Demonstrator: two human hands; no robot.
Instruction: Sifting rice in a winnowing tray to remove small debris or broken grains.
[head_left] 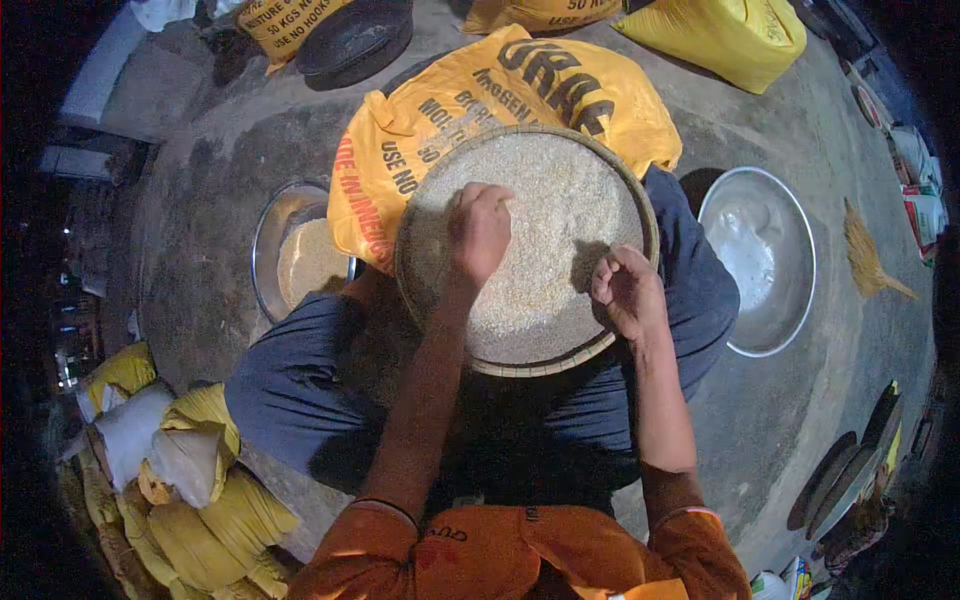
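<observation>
A round winnowing tray [532, 372] with a woven rim rests across my lap, with a layer of pale, rice-like grain [550, 240] spread over it. Over the left part of the grain, my left hand [483, 232] is closed, its fingers curled down with the tips partly hidden. At the tray's right rim, my right hand [630, 292] is turned palm up, thumb and fingers drawn together in a pinch. Whatever either hand holds is too small or hidden to make out. Under the tray's far side lies a yellow-orange printed sack [370, 190].
Left of my knee stands a metal basin [262, 250] holding brownish grain [312, 262]. A wide metal basin [750, 260] is on the right, near a small straw broom [868, 255]. Yellow sacks [215, 530] pile up lower left; a full yellow sack [720, 40] and a black pan [355, 42] are beyond.
</observation>
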